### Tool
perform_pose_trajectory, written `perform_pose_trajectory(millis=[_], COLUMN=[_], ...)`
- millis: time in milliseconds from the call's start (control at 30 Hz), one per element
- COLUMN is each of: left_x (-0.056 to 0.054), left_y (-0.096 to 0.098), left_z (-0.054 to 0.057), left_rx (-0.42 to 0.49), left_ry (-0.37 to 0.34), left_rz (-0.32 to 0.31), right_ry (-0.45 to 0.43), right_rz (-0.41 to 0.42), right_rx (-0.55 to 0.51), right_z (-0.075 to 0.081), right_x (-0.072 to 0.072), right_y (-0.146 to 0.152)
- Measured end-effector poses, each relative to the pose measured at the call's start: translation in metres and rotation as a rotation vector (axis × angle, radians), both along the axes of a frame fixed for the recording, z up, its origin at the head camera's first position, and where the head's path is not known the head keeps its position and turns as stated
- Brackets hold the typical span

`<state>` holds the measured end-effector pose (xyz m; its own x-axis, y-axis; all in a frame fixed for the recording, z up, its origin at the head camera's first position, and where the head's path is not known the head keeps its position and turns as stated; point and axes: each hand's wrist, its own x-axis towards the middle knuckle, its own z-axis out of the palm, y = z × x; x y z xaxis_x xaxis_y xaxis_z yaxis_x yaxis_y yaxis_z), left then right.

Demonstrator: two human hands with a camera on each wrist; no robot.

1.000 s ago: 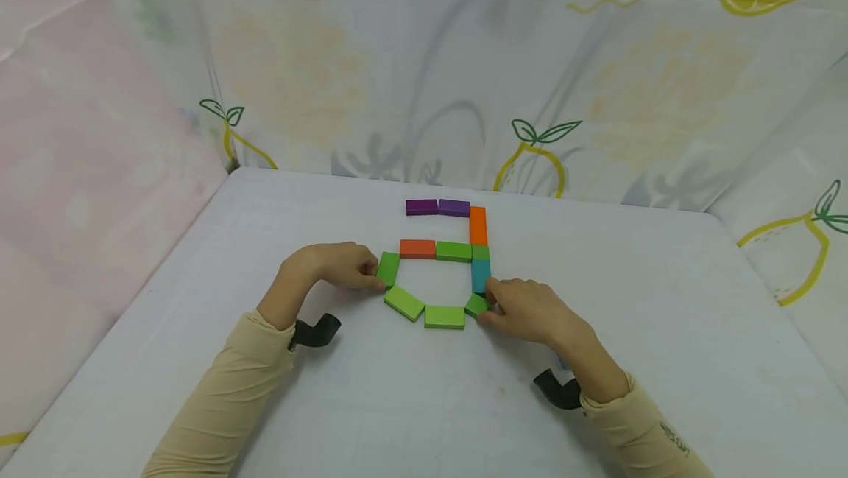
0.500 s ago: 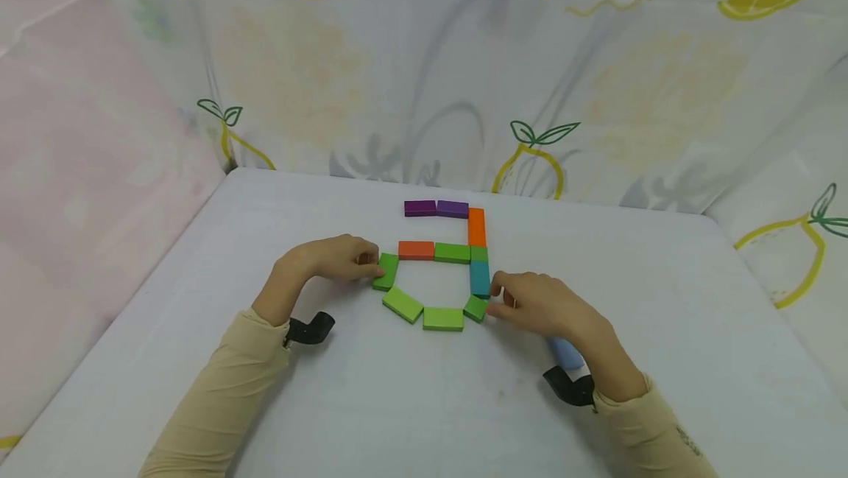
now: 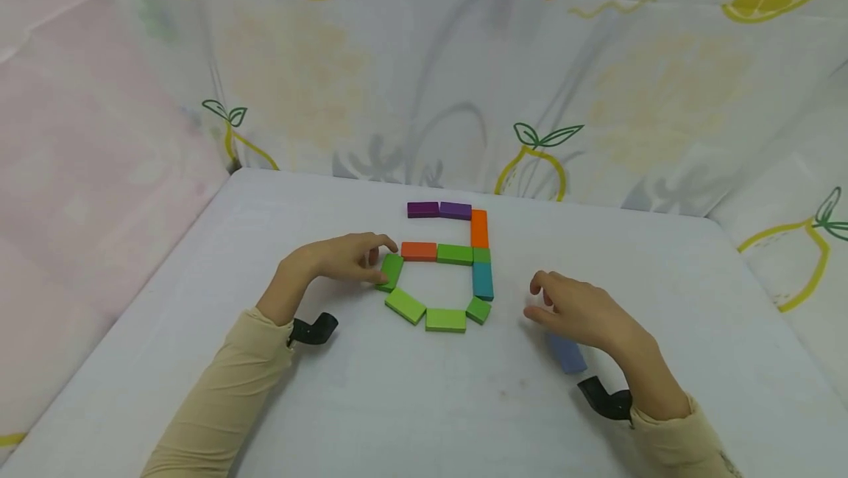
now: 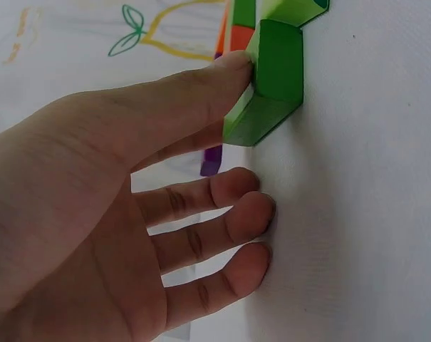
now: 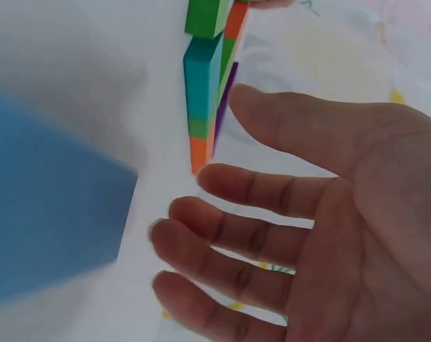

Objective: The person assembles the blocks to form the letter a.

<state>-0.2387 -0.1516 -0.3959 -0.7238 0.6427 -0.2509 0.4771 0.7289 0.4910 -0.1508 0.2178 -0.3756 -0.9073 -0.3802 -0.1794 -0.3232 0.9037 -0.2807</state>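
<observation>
Thin coloured blocks lie end to end on the table in a loop with an open hook above it. My left hand [image 3: 347, 258] is at the loop's left side, its thumb touching a green block [image 3: 391, 272]. In the left wrist view, the thumb [image 4: 233, 63] lies against that green block's edge; three fingers are loosely bent and hold nothing, while the index finger is mostly hidden. My right hand [image 3: 583, 312] hovers right of the loop with relaxed fingers, holding nothing. A blue block [image 3: 566, 354] lies below it, partly covered by the hand.
The loop also has a red-orange block [image 3: 419, 251], light green blocks [image 3: 445, 320], a small green block [image 3: 478, 309] and a teal block [image 3: 483, 281]. An orange block [image 3: 479, 229] and two purple blocks [image 3: 422, 210] form the hook. A printed curtain [image 3: 424, 80] hangs behind the table [image 3: 424, 404].
My right hand has let go of the small green block and moved right, uncovering the blue block. My left hand's fingers have loosened and spread beside the left green block.
</observation>
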Motion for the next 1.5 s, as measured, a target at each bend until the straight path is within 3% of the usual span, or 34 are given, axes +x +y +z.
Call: perform_pose_trajectory(millis=[267, 567, 1200, 1500], left_x=[0.002, 0.004, 0.001, 0.001], left_y=[-0.002, 0.001, 0.001, 0.001], left_z=[-0.001, 0.002, 0.0, 0.0], left_rx=[-0.052, -0.076, -0.076, -0.075], left_ry=[-0.046, -0.048, -0.038, -0.034], left_rz=[0.055, 0.08, 0.065, 0.064], right_ry=[-0.107, -0.135, -0.229, -0.227], right_rz=[-0.053, -0.07, -0.091, -0.047], right_rx=[0.015, 0.059, 0.117, 0.101], right_z=[0.0, 0.0, -0.003, -0.005], right_x=[0.007, 0.009, 0.011, 0.011], right_y=[0.023, 0.028, 0.029, 0.029])
